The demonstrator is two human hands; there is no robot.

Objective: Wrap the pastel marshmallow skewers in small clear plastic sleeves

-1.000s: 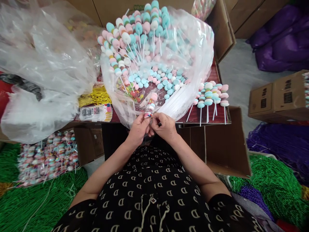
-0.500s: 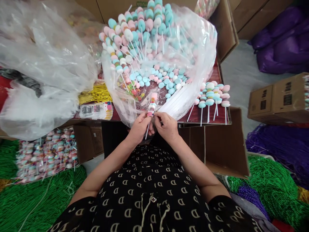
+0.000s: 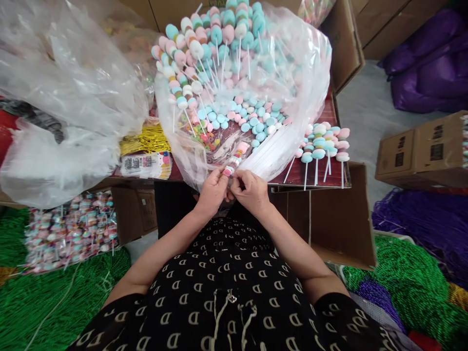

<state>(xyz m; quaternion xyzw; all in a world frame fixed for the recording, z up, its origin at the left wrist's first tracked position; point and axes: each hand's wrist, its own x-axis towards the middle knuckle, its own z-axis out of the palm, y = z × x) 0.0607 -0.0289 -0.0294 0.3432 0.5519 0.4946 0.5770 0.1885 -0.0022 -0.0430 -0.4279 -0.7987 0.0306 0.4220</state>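
My left hand and my right hand meet in front of my chest, with a pastel marshmallow candy skewer between them. The left fingers grip its lower end, near a pink band. My right fingertips pinch at that same end, and the stick is hidden behind my hands. Just beyond them lies a large clear plastic bag full of pink, blue and white candy skewers. A bundle of white sticks runs along the bag, close to my right hand.
Gold twist ties and printed cards lie left of the bag. Loose skewers rest on a dark red board. Cardboard boxes, green bead strands, purple bead strands and wrapped candy surround me.
The candy skewer has tilted from nearly upright to lean right. The stick showing below my hands half a second ago is now hidden. My fingers have closed in around the lower end.
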